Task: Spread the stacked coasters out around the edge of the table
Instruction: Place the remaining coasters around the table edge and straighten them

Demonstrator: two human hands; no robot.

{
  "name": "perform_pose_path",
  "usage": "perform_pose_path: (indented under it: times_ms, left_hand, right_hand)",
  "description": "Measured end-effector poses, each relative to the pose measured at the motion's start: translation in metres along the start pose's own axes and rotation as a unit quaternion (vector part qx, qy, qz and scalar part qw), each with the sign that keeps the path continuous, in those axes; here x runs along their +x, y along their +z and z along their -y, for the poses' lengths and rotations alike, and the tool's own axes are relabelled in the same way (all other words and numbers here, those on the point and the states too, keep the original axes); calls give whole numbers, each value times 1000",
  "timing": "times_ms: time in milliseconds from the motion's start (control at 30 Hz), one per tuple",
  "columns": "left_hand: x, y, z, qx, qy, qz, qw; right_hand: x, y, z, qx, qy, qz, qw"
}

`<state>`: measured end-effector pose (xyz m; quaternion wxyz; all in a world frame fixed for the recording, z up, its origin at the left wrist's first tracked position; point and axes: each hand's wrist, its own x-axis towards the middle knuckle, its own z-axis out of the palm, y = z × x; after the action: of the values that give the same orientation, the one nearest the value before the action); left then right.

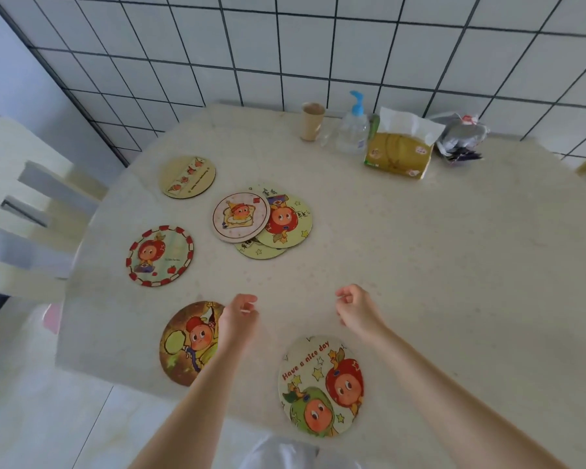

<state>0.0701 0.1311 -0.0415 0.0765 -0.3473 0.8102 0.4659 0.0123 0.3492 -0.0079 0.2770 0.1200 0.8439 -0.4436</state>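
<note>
A loose pile of round cartoon coasters (263,222) lies left of the table's middle, a toast-picture one on top. Several single coasters lie along the left and near edge: a pale strawberry one (187,176), a red-bordered one (159,256), a dark yellow-brown one (186,343) and a "Have a nice day" one (321,385). My left hand (239,316) hovers over the right rim of the dark coaster, fingers loosely curled and holding nothing. Over bare tabletop just above the "Have a nice day" coaster is my right hand (356,306), also loosely curled and holding nothing.
The round cream table (454,265) stands against a tiled wall. At its far side stand a paper cup (312,121), a pump bottle (352,125), a tissue pack (400,147) and a grey bag (459,137). A white chair (24,211) is at the left.
</note>
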Motion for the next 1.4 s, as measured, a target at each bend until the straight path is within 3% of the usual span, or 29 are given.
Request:
perform_pose_path:
  times_ms: [300,433,567,733,933,1000,1133,1233,1400]
  left_hand:
    - [123,-40,-54,-10,6,7,1000]
    - [170,-52,-70,29,11,-35,999]
    - [210,-53,-75,49,-42,-72,995]
    - [234,-49,-78,46,-78,-72,993]
    - [243,-54,-89,-66,-126,-101,985]
    - [243,-56,-92,-113,-138,-78,981]
    - [231,-46,-103,-89,-77,5,993]
    - [219,-30,-110,-58,-55,35,996]
    - [200,0,-124,-46,-25,8,999]
  right_hand:
    - [93,32,118,14,-13,-11,1000]
    - [133,54,155,21,-5,-6,1000]
    - [159,73,177,35,18,-8,999]
    - [180,84,192,122,83,-18,989]
    - [196,94,198,146,95,-4,985]
    - [197,95,195,145,82,6,986]
    - [196,84,180,94,24,-23,995]
    - [196,62,167,78,36,-74,994]
    - [198,37,149,10,59,-105,993]
